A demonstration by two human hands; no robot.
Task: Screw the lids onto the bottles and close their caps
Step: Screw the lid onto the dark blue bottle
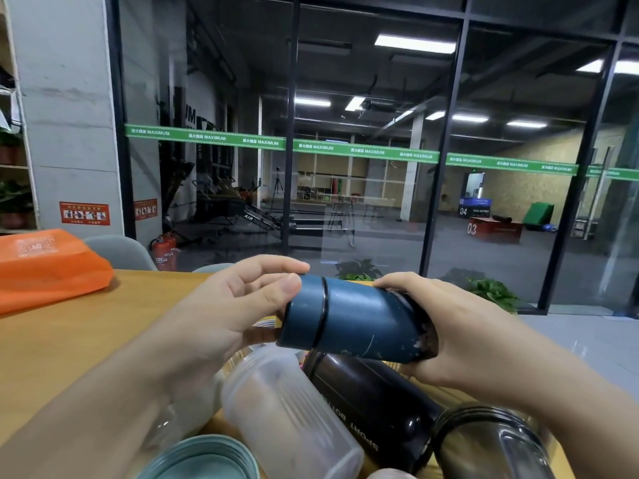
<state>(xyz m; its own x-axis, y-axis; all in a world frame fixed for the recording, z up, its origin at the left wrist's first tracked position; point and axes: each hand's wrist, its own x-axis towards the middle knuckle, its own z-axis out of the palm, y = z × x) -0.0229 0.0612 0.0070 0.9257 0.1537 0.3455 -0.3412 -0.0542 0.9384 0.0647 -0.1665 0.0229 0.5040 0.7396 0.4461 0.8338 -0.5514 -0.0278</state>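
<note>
A dark blue bottle lies on its side in the air above the table, its blue lid pointing left. My right hand grips the bottle's worn base end. My left hand has its thumb and fingertips around the lid. Below them lie a frosted clear bottle, a black bottle marked "SPORT BOTTLE", and a dark shiny bottle with an open mouth. A pale green ridged lid shows at the bottom edge.
An orange bag rests on the wooden table at the left. A grey chair back and a red fire extinguisher stand behind the table. Glass walls and potted plants lie beyond.
</note>
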